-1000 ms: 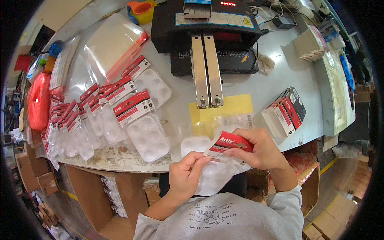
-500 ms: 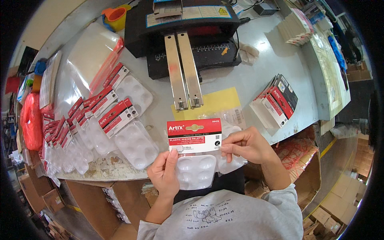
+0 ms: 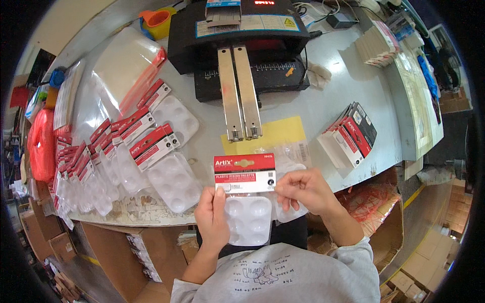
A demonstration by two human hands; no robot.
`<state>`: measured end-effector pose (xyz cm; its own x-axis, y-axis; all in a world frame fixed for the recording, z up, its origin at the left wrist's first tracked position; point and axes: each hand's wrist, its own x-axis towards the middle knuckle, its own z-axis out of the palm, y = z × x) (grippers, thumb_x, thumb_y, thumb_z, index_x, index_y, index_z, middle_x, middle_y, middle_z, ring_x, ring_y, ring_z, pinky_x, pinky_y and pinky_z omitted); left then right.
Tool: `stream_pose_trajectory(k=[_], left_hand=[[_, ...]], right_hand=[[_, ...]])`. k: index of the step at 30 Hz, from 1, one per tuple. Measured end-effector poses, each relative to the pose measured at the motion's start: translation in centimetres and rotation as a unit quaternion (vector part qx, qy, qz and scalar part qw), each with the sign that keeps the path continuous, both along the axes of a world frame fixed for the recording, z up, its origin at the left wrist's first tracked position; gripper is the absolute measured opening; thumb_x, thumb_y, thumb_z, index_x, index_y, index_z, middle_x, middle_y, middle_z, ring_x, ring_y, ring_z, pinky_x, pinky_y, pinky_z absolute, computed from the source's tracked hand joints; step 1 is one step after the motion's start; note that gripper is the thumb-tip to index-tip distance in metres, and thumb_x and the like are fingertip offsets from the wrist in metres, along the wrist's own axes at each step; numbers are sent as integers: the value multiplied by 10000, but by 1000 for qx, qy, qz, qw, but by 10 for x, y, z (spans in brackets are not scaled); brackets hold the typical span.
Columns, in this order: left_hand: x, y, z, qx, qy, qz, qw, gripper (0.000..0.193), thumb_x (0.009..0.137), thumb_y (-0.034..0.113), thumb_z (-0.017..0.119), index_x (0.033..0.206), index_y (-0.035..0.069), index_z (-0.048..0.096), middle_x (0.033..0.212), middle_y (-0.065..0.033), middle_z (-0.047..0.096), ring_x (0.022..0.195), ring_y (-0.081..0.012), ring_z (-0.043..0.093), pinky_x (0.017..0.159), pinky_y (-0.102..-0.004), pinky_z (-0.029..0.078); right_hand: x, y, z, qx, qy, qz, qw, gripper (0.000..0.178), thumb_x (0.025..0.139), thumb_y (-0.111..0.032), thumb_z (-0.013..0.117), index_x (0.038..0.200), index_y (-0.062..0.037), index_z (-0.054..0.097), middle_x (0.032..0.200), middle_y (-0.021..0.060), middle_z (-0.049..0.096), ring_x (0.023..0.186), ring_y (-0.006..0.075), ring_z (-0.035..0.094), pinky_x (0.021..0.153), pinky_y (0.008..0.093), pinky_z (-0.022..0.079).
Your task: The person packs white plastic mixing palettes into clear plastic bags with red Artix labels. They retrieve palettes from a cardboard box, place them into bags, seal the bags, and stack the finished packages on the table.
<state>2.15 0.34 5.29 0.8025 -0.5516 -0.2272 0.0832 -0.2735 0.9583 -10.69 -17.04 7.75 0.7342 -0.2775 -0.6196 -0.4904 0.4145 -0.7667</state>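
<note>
A bagged white plastic paint palette with round wells hangs below its red, black and white header card at the table's front edge. My left hand grips the card's lower left corner, thumb on its face. At the card's lower right edge, my right hand pinches the corner between thumb and forefinger. Behind that hand lies another bagged white palette, partly hidden. Just beyond the card stands a black machine with two metal arms reaching toward me over a yellow sheet.
Many carded palettes lie overlapping on the left, beside a stack of clear bags. On the right are a stack of folded header cards and a taller card stack. Cardboard boxes stand below the table's front edge.
The whole view has shifted slightly right. Both hands still hold the header card; the right fingers have moved a little toward the card's lower right corner, and the palette hangs straighter.
</note>
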Motion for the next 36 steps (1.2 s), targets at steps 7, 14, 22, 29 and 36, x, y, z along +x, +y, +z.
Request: stream_pose_trajectory(k=[7,14,22,29,36], left_hand=[[27,-39,-32,-32,-3,7,999,263,961,155,445,740,14,426,659,0,404,653,-76,364,611,-227,357],[40,-56,-40,-33,12,17,999,272,964,160,451,732,19,425,657,1,408,661,-66,371,635,-220,377],[42,-54,-49,-60,-5,10,998,260,965,165,447,745,27,445,668,12,426,660,-54,370,616,-219,359],[79,0,-14,65,-42,107,991,207,925,223,523,847,35,559,695,-26,527,665,-110,468,635,-272,399],[119,3,18,172,-551,131,806,326,769,136,683,1071,45,602,1005,-78,605,917,-244,575,818,-342,475]], right_hand=[[39,-18,-33,26,-32,-130,991,171,846,-147,608,794,15,630,721,71,629,580,116,611,467,209,442],[49,-26,-42,-8,-47,-173,984,158,856,-129,596,834,23,628,729,81,630,580,130,611,506,228,483],[52,-27,-48,-10,-51,-166,985,158,862,-115,590,852,38,629,739,92,631,595,142,618,534,244,503],[15,-39,9,-224,-1,-156,962,233,850,-110,611,1025,43,628,789,84,656,677,134,639,585,240,511],[9,-66,25,-505,-21,-96,858,368,792,-87,670,1142,-13,582,1116,121,610,978,195,598,825,319,489]])
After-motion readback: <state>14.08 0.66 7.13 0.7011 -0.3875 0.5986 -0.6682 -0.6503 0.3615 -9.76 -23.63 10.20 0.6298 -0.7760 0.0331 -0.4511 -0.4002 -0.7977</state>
